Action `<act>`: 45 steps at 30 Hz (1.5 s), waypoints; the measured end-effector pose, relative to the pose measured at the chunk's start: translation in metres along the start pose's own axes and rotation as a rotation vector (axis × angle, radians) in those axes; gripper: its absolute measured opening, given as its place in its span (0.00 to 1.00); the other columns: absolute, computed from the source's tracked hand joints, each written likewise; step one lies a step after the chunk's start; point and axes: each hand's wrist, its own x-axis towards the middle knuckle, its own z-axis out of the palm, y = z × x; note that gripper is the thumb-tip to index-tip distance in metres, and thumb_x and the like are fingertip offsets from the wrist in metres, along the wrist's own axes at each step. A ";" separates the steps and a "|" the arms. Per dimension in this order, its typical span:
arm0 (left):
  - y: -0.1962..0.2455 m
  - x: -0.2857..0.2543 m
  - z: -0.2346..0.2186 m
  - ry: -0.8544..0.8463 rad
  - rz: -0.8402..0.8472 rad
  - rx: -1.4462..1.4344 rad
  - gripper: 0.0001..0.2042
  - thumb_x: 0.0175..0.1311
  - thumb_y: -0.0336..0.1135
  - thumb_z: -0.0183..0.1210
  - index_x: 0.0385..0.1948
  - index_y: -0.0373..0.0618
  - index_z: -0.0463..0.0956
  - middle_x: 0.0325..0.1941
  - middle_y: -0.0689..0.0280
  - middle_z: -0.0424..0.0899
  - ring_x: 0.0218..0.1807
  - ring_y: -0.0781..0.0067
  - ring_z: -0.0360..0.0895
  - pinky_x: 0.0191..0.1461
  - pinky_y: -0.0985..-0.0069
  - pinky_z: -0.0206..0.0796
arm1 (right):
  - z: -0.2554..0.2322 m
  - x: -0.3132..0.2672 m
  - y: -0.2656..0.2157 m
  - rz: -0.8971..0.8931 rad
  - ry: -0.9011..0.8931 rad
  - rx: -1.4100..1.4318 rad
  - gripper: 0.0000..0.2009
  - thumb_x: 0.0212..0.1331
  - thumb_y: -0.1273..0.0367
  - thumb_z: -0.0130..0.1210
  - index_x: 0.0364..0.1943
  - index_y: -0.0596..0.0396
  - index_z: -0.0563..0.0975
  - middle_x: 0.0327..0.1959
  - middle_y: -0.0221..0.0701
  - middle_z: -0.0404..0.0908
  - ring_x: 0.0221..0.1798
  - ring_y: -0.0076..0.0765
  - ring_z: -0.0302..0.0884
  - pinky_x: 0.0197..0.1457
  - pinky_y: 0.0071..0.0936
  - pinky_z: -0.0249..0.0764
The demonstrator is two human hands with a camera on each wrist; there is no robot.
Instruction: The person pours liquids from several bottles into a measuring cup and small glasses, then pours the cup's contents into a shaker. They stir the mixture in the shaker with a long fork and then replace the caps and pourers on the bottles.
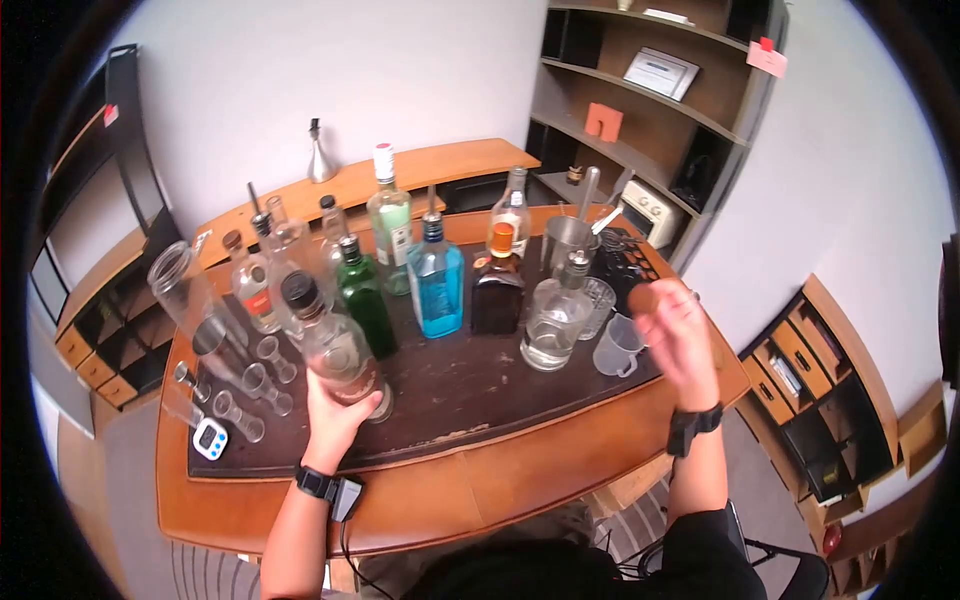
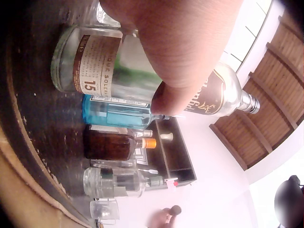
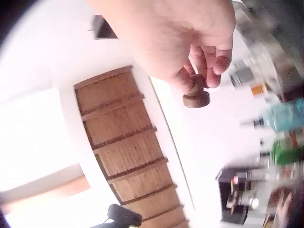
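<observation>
My left hand (image 1: 340, 425) grips the lower body of a clear glass bottle (image 1: 338, 345) that stands at the front of the dark table top. Its label (image 2: 90, 64) shows the number 15, and part of it is hidden behind the hand. Raised at the right side, my right hand (image 1: 680, 330) pinches a brown bottle stopper (image 3: 196, 99) by its narrow part, between thumb and fingertips. Below that hand stands a plastic measuring jug (image 1: 617, 348). Behind the gripped bottle is a green bottle (image 1: 365, 305).
Across the table stand a blue bottle (image 1: 436, 285), a dark brown bottle (image 1: 497, 295) with an orange cap and a clear bottle (image 1: 553, 325) with a pourer. On the left are a tall glass (image 1: 190, 290), several small jiggers (image 1: 238, 415) and a white timer (image 1: 210, 438). Shelves (image 1: 640, 90) rise behind.
</observation>
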 end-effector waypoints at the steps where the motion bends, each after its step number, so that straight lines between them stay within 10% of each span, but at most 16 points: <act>1: -0.003 0.000 -0.001 -0.006 -0.005 -0.028 0.42 0.48 0.26 0.75 0.66 0.42 0.58 0.62 0.62 0.73 0.64 0.66 0.73 0.70 0.65 0.65 | 0.031 -0.008 0.013 0.077 -0.080 0.127 0.16 0.68 0.67 0.61 0.56 0.56 0.75 0.47 0.32 0.83 0.41 0.33 0.84 0.46 0.28 0.82; 4: -0.001 0.002 -0.002 -0.003 0.020 0.019 0.42 0.47 0.25 0.75 0.65 0.43 0.59 0.61 0.61 0.74 0.63 0.68 0.73 0.67 0.67 0.68 | 0.077 -0.021 0.080 0.419 -0.347 0.548 0.16 0.70 0.69 0.56 0.60 0.51 0.74 0.54 0.35 0.81 0.54 0.37 0.79 0.59 0.38 0.76; 10: 0.005 0.002 -0.002 -0.016 -0.004 -0.069 0.42 0.47 0.27 0.76 0.65 0.44 0.59 0.60 0.61 0.74 0.62 0.69 0.75 0.67 0.67 0.68 | 0.126 -0.008 0.139 0.615 -0.547 0.605 0.18 0.68 0.67 0.60 0.59 0.47 0.72 0.52 0.36 0.77 0.47 0.33 0.74 0.56 0.33 0.71; 35: 0.004 -0.001 -0.003 -0.104 -0.008 0.000 0.43 0.46 0.27 0.76 0.66 0.43 0.59 0.62 0.62 0.73 0.63 0.70 0.72 0.68 0.67 0.65 | 0.144 -0.004 0.128 0.534 -0.617 0.513 0.12 0.69 0.75 0.57 0.54 0.51 0.75 0.57 0.29 0.80 0.57 0.26 0.78 0.53 0.26 0.76; 40: 0.004 -0.001 -0.002 -0.102 -0.005 -0.016 0.43 0.46 0.27 0.76 0.66 0.44 0.58 0.62 0.62 0.72 0.64 0.70 0.71 0.69 0.67 0.65 | 0.147 0.001 0.134 0.342 -0.669 -0.762 0.12 0.61 0.72 0.62 0.48 0.55 0.77 0.36 0.28 0.82 0.40 0.28 0.81 0.44 0.27 0.75; 45: 0.002 -0.001 -0.003 -0.100 0.010 -0.034 0.43 0.46 0.28 0.76 0.66 0.43 0.57 0.62 0.61 0.73 0.64 0.70 0.71 0.69 0.67 0.64 | 0.148 -0.011 0.150 0.052 -0.662 -1.027 0.18 0.54 0.71 0.64 0.50 0.55 0.76 0.34 0.35 0.79 0.40 0.44 0.78 0.46 0.38 0.75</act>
